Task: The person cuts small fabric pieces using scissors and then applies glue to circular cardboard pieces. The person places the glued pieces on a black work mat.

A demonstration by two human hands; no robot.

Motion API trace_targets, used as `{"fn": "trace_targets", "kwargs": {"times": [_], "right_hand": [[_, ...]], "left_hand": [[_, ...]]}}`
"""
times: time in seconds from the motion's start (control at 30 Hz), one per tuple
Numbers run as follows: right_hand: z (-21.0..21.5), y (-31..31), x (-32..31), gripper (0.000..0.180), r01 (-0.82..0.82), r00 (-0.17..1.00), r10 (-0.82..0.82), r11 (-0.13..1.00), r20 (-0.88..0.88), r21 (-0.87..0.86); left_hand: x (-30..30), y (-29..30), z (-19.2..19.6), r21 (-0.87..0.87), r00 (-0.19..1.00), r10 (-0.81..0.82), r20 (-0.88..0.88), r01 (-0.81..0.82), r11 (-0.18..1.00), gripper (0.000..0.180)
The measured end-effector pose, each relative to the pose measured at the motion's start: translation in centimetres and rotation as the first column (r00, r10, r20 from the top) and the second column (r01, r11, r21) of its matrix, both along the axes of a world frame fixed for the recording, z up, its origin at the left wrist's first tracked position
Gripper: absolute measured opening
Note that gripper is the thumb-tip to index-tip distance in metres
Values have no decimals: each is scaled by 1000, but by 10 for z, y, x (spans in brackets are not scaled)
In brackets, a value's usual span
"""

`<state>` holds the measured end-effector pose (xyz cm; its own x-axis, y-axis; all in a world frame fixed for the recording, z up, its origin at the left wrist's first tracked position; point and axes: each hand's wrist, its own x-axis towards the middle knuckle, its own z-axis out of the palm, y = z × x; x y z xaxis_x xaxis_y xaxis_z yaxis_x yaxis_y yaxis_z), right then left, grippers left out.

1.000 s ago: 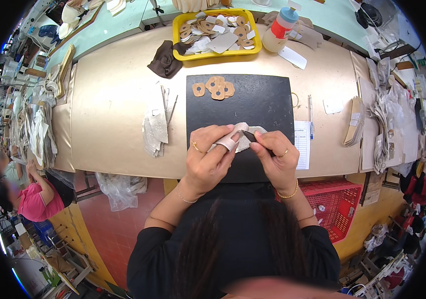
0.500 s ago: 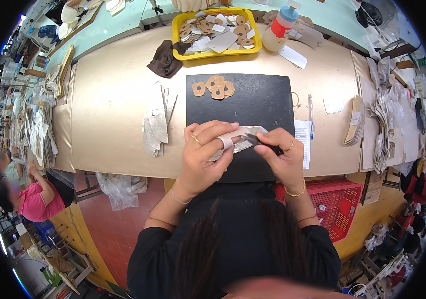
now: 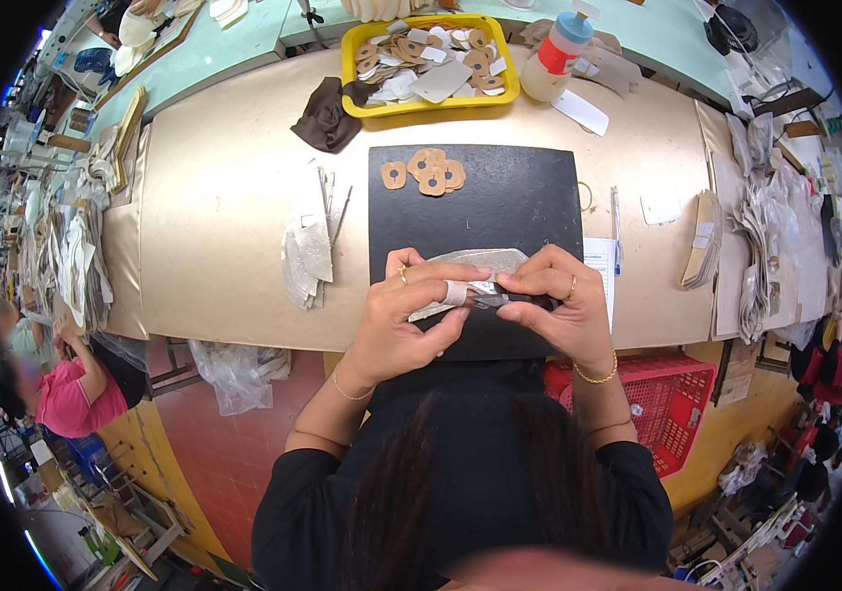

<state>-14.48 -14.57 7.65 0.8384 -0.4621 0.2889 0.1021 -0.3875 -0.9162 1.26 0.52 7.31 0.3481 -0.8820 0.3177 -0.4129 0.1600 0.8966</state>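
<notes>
black mat (image 3: 500, 202), yellow tray (image 3: 347, 61), red basket (image 3: 672, 394)

One head-worn fisheye view looks steeply down, close over the workbench (image 3: 244, 197).

Leather-goods workshop — cutting mat (image 3: 500, 197), yellow tray (image 3: 428, 98) of cut pieces.

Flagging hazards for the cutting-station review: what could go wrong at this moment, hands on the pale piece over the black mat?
1. The left hand pins the pale piece right beside the dark tool in the right hand; a slip could likely nick the taped finger.
2. The work sits at the mat's near edge; the piece could slide off.
3. The tan rings lie loose on the mat; a sweep may scatter them.
</notes>
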Motion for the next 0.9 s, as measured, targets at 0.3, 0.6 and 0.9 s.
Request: {"fn": "trace_targets", "kwargs": {"times": [0.3, 0.6, 0.9], "right_hand": [[-1, 1, -2, 23, 25, 1000, -25, 998, -5, 55], [2, -1, -1, 23, -11, 1000, 12, 999, -10, 33], [0, -1, -2, 19, -10, 999, 11, 998, -30, 55]], "left_hand": [[1, -1, 3, 26, 1000, -20, -9, 20, 999, 9], [2, 0, 2, 19, 1000, -28, 0, 28, 999, 8], [3, 1, 3, 32, 998, -54, -33, 55, 998, 9]]}}
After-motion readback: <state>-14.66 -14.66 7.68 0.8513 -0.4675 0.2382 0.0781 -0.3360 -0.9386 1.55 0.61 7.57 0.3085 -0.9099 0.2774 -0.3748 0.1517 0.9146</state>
